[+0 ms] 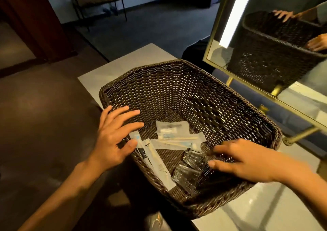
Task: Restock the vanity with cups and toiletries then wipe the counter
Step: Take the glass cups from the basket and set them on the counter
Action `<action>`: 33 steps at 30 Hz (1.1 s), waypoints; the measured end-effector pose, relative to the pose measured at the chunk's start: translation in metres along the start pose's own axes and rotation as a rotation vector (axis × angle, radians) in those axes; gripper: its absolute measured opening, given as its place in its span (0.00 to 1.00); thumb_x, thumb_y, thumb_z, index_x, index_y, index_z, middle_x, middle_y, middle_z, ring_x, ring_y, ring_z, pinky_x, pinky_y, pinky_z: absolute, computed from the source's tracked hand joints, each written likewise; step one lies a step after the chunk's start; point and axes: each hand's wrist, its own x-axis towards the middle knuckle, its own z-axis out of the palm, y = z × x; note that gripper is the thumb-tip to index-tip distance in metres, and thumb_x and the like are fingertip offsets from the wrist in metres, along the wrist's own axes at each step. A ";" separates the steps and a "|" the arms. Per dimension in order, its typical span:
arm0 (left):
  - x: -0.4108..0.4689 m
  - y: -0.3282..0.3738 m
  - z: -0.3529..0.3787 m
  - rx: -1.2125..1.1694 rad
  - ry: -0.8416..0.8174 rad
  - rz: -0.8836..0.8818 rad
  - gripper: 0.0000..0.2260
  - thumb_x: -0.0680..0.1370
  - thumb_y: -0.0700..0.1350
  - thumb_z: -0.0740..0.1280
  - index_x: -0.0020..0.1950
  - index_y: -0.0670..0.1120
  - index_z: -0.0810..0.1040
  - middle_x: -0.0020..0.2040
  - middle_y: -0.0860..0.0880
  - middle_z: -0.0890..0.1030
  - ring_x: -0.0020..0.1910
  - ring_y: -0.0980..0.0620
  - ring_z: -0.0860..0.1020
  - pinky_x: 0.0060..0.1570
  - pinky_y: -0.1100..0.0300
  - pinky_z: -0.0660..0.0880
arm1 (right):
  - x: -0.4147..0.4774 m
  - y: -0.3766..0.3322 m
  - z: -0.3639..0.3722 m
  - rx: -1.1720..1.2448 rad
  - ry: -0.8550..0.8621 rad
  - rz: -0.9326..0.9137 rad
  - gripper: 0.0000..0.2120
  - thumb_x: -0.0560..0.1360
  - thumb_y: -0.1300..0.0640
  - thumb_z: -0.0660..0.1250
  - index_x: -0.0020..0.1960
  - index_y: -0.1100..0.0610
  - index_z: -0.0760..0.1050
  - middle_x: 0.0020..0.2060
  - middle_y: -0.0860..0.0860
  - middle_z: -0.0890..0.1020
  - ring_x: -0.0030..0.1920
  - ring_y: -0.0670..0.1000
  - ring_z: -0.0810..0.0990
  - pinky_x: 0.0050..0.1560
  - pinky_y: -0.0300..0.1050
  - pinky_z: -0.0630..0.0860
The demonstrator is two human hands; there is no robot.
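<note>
A dark woven basket (177, 89) stands on the pale vanity counter (138, 57). On its bottom lie several wrapped toiletry packets (172, 127), a long packet (154, 160) leaning on the left wall, and two clear glass cups (192, 167) on their sides. My left hand (115, 138) hovers over the basket's left rim with fingers spread, holding nothing. My right hand (246, 161) reaches in over the right rim, fingers apart, its fingertips just right of the upper cup; it is blurred and I cannot see a grip.
A gold-framed mirror (276, 41) with a lit strip stands right behind the basket and reflects it and both hands. The counter's left edge drops to dark floor. A black metal shelf rack (99, 2) stands far back.
</note>
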 end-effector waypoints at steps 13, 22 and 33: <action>0.002 -0.005 0.007 -0.022 0.008 0.044 0.33 0.82 0.65 0.48 0.56 0.45 0.86 0.66 0.46 0.78 0.70 0.41 0.71 0.74 0.33 0.55 | 0.123 0.011 0.015 0.002 -0.396 0.168 0.15 0.79 0.50 0.64 0.65 0.50 0.74 0.53 0.50 0.82 0.47 0.48 0.81 0.48 0.38 0.78; 0.075 0.052 -0.034 0.363 -1.072 -0.307 0.27 0.77 0.72 0.50 0.62 0.61 0.80 0.62 0.60 0.81 0.68 0.54 0.73 0.78 0.40 0.49 | 0.143 0.004 0.009 -0.167 -0.515 0.234 0.13 0.80 0.60 0.61 0.64 0.57 0.73 0.39 0.46 0.73 0.34 0.43 0.72 0.34 0.35 0.70; 0.076 0.094 0.158 -0.012 -1.797 -0.709 0.22 0.84 0.49 0.61 0.71 0.36 0.71 0.71 0.39 0.75 0.53 0.41 0.81 0.45 0.56 0.76 | 0.198 0.018 0.028 -0.089 -0.679 0.164 0.32 0.72 0.54 0.75 0.73 0.52 0.68 0.63 0.53 0.77 0.56 0.57 0.79 0.62 0.53 0.77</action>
